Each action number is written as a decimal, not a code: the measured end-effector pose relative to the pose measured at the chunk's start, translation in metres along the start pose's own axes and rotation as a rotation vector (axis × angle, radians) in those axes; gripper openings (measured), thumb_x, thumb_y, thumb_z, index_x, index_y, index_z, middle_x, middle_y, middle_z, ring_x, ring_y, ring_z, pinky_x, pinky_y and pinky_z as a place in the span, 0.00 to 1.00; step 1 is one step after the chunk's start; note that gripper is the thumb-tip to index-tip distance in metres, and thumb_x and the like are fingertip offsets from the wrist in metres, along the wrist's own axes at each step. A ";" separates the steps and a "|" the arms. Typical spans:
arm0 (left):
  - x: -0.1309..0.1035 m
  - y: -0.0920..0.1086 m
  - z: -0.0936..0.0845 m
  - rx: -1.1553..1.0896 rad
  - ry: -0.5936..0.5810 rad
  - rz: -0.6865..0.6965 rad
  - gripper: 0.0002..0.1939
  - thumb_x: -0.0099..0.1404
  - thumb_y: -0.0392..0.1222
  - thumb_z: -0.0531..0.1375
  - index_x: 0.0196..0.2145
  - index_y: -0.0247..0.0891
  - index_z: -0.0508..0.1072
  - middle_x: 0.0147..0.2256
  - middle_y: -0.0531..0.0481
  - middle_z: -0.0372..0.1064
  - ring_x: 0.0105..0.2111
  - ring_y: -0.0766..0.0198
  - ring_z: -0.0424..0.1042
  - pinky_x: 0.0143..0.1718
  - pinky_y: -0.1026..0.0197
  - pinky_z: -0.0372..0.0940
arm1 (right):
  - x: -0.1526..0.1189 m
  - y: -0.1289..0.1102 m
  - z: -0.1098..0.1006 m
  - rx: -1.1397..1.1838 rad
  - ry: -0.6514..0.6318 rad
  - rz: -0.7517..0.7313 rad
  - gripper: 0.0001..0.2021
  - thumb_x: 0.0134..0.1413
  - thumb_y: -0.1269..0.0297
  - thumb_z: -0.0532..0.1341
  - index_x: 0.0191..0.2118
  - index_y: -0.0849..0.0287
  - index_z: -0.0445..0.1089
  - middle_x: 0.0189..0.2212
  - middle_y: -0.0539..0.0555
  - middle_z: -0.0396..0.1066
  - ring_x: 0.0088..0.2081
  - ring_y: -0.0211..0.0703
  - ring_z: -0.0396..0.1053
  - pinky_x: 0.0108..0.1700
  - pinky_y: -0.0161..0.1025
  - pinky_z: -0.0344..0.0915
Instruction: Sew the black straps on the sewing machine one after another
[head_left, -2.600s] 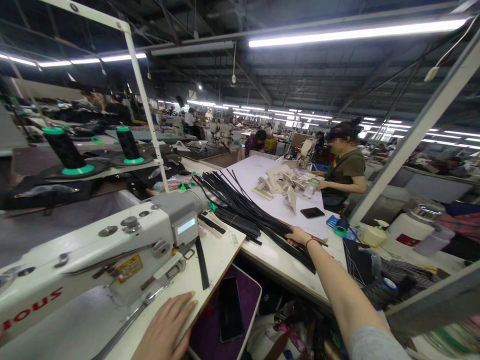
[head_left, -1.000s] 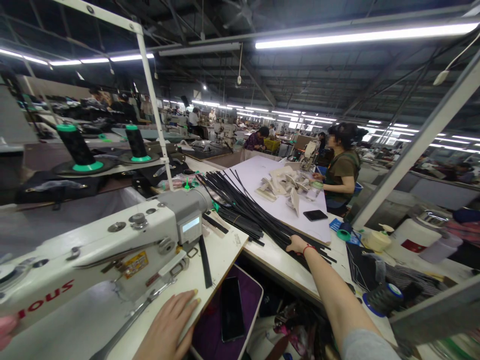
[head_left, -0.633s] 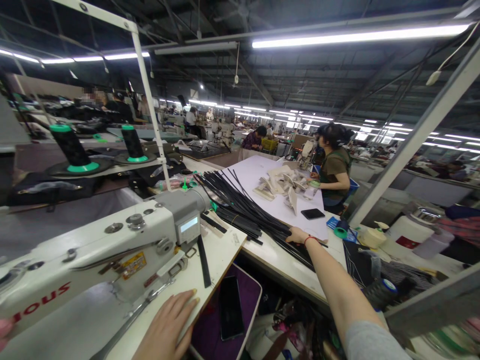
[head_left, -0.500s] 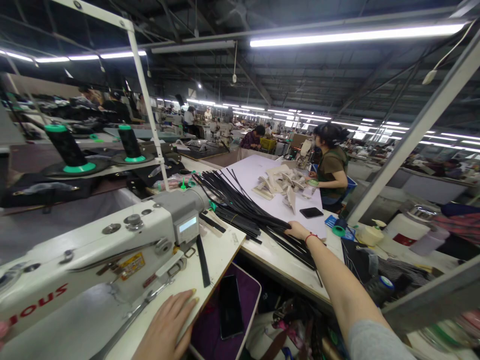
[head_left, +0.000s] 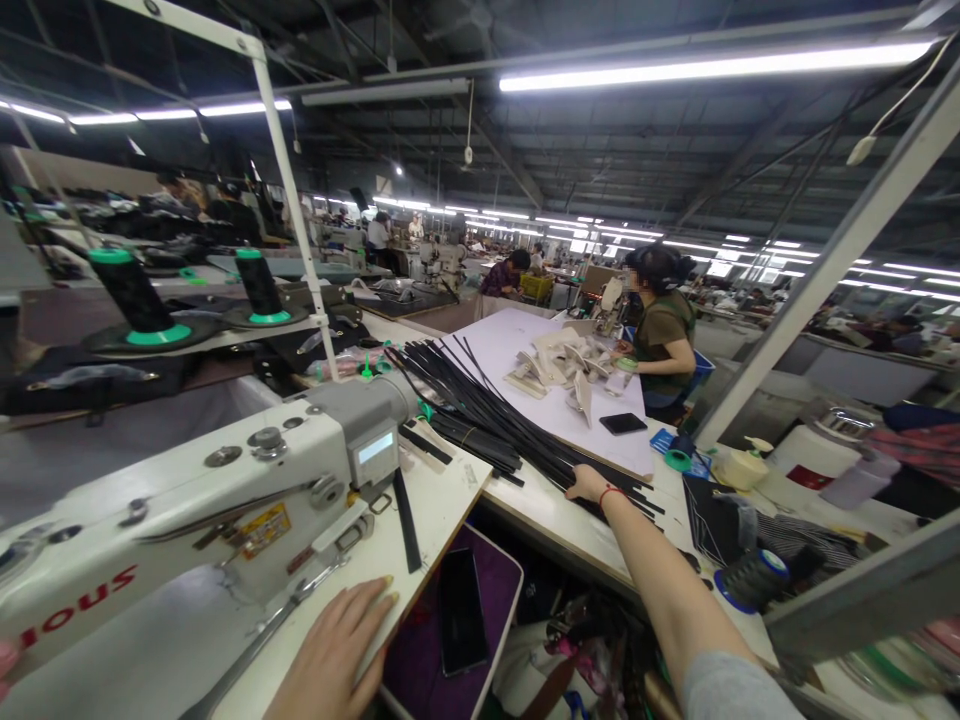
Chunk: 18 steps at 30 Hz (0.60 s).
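Note:
My left hand (head_left: 337, 645) rests flat on the white table of the sewing machine (head_left: 187, 500), fingers stretched out and holding nothing. A short black strip (head_left: 406, 520) and a metal buckle (head_left: 381, 505) lie beyond its fingertips. My right hand (head_left: 589, 483), with a red cord at the wrist, reaches out to the long bundle of black strips (head_left: 495, 410). Its fingers are closed on the near edge of the bundle, close to the right-hand ends; the fingertips are partly hidden. A shorter stack of black strips (head_left: 480, 450) lies beside the bundle.
Beige cut pieces (head_left: 562, 360) and a black phone (head_left: 622, 424) lie on the pale board. A co-worker (head_left: 664, 330) sits behind it. Another phone (head_left: 461, 610) lies on a purple surface below the table. Thread cones (head_left: 259, 285) stand at left; a metal post (head_left: 810, 270) slants at right.
My right hand has shifted slightly down on the bundle. The right-hand strip ends, hanging past the table edge before, now lie farther back on the table. My left hand has stayed put.

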<state>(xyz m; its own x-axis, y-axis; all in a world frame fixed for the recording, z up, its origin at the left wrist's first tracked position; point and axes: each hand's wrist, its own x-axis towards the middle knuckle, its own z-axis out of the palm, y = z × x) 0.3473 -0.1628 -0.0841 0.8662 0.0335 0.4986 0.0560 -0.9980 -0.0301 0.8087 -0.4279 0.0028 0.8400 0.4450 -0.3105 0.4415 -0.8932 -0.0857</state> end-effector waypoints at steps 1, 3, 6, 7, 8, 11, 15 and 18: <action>0.001 0.000 -0.001 -0.001 0.004 -0.002 0.26 0.66 0.45 0.59 0.61 0.46 0.64 0.60 0.47 0.63 0.57 0.51 0.66 0.58 0.46 0.64 | 0.000 0.000 0.001 -0.009 -0.007 0.004 0.12 0.61 0.61 0.63 0.47 0.62 0.71 0.47 0.55 0.72 0.46 0.46 0.72 0.47 0.48 0.71; 0.002 0.000 -0.002 -0.006 0.015 0.001 0.26 0.65 0.46 0.59 0.60 0.46 0.64 0.60 0.47 0.64 0.57 0.51 0.67 0.58 0.47 0.64 | 0.000 0.000 0.004 -0.028 -0.015 0.016 0.12 0.61 0.61 0.63 0.46 0.62 0.71 0.46 0.55 0.72 0.45 0.46 0.72 0.47 0.48 0.71; 0.003 0.001 -0.003 -0.011 0.016 -0.001 0.25 0.65 0.45 0.59 0.60 0.46 0.65 0.59 0.47 0.64 0.57 0.52 0.67 0.58 0.47 0.64 | -0.004 -0.002 0.009 -0.055 -0.004 0.038 0.12 0.61 0.61 0.63 0.47 0.62 0.70 0.47 0.56 0.72 0.46 0.46 0.72 0.48 0.49 0.71; 0.003 0.001 -0.003 -0.009 0.014 -0.003 0.25 0.65 0.45 0.59 0.60 0.46 0.65 0.59 0.47 0.64 0.57 0.52 0.67 0.58 0.47 0.64 | -0.006 -0.003 0.011 -0.061 0.001 0.044 0.12 0.61 0.61 0.63 0.47 0.62 0.70 0.48 0.56 0.72 0.47 0.47 0.72 0.48 0.50 0.71; 0.002 0.001 -0.003 -0.006 0.013 -0.004 0.25 0.65 0.45 0.59 0.60 0.46 0.65 0.59 0.47 0.64 0.57 0.52 0.66 0.58 0.48 0.64 | -0.007 -0.005 0.012 -0.065 0.007 0.048 0.13 0.61 0.61 0.63 0.47 0.62 0.70 0.48 0.56 0.72 0.47 0.47 0.71 0.49 0.50 0.70; 0.001 0.001 -0.003 -0.001 0.022 0.003 0.25 0.64 0.44 0.59 0.59 0.46 0.65 0.59 0.47 0.65 0.56 0.52 0.67 0.57 0.48 0.65 | -0.011 -0.008 0.012 -0.054 0.017 0.059 0.13 0.61 0.60 0.63 0.47 0.62 0.70 0.48 0.56 0.72 0.48 0.47 0.71 0.50 0.51 0.70; 0.001 0.001 -0.003 -0.003 0.039 0.004 0.25 0.64 0.43 0.59 0.59 0.47 0.66 0.59 0.47 0.65 0.56 0.52 0.68 0.57 0.49 0.65 | -0.010 -0.008 -0.004 0.013 0.024 0.053 0.13 0.61 0.60 0.62 0.48 0.62 0.70 0.48 0.56 0.71 0.47 0.47 0.71 0.49 0.51 0.70; 0.001 0.001 -0.003 -0.007 0.038 0.004 0.25 0.64 0.44 0.59 0.59 0.46 0.66 0.58 0.48 0.66 0.56 0.52 0.68 0.56 0.48 0.66 | -0.008 -0.007 -0.026 0.100 0.026 0.047 0.13 0.63 0.59 0.61 0.47 0.62 0.70 0.46 0.55 0.72 0.43 0.44 0.73 0.45 0.46 0.72</action>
<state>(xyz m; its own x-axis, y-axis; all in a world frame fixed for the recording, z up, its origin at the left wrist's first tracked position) 0.3471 -0.1638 -0.0811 0.8468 0.0280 0.5311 0.0495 -0.9984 -0.0262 0.8073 -0.4230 0.0306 0.8674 0.4029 -0.2920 0.3690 -0.9145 -0.1659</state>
